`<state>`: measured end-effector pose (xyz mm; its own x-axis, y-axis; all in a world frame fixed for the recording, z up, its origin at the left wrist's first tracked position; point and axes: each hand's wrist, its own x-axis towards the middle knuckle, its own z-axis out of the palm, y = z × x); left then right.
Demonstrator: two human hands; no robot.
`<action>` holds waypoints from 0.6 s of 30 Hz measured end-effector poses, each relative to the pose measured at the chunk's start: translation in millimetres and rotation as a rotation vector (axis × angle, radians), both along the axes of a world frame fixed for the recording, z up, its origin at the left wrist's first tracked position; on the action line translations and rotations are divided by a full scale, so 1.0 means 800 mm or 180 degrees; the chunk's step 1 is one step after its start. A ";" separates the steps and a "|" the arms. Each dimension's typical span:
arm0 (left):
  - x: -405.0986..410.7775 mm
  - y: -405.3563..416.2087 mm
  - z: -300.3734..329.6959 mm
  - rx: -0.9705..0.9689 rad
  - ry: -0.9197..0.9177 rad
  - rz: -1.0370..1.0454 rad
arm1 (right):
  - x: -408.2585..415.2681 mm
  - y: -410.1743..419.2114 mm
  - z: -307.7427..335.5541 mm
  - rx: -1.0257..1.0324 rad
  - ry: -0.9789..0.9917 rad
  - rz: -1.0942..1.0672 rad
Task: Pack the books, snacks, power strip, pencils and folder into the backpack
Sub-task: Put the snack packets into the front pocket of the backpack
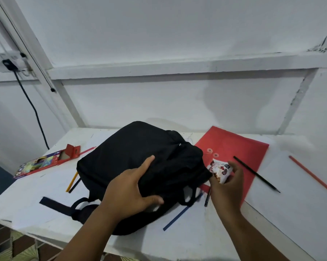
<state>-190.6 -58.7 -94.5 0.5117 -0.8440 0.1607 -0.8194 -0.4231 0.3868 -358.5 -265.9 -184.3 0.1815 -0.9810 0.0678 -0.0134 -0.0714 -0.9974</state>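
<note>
A black backpack (pixel 136 159) lies flat on the white table (pixel 17 202). My left hand (pixel 132 187) rests on its near side with fingers spread straight. My right hand (pixel 228 185) grips a white and red snack packet (pixel 219 169) right at the backpack's right end. Under that hand lies a red folder (pixel 234 147) with a black pencil (pixel 257 174) on it. A red pencil (pixel 313 176) lies at the far right, a blue one (pixel 181 213) near the bag, and a yellow pencil (pixel 72 181) and a dark one poke out at the bag's left.
An open pencil box (pixel 45 162) lies at the table's left. A black pen (pixel 207 198) lies beside my right wrist. The backpack's straps (pixel 64 205) trail toward the table's near edge. A white wall stands right behind the table, with a socket and black cable (pixel 32 108) at left.
</note>
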 end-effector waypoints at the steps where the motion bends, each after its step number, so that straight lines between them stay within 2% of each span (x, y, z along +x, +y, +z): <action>1: 0.000 -0.001 -0.001 0.0196 0.0069 -0.0091 | -0.004 -0.001 0.000 -0.0027 -0.0067 -0.0120; 5: 0.009 -0.005 -0.010 0.0822 0.0285 -0.0472 | -0.014 -0.005 0.011 -0.0177 -0.0142 -0.0652; 7: 0.015 -0.007 -0.013 0.0558 0.0484 -0.0453 | -0.016 -0.007 0.019 -0.0217 -0.0241 -0.0818; 9: 0.019 -0.010 -0.012 0.0044 0.0573 -0.0189 | -0.015 -0.006 0.032 -0.0276 -0.0368 -0.0905; 12: 0.021 -0.018 -0.013 -0.0542 0.0175 0.0425 | -0.007 0.001 0.052 -0.0317 -0.0551 -0.0735; 14: 0.020 -0.023 -0.016 -0.0563 -0.0029 0.0653 | 0.002 0.008 0.063 -0.0264 -0.0661 -0.0513; 18: 0.027 -0.030 -0.018 -0.0281 -0.0033 0.0773 | 0.026 0.030 0.072 -0.0138 -0.0601 -0.0104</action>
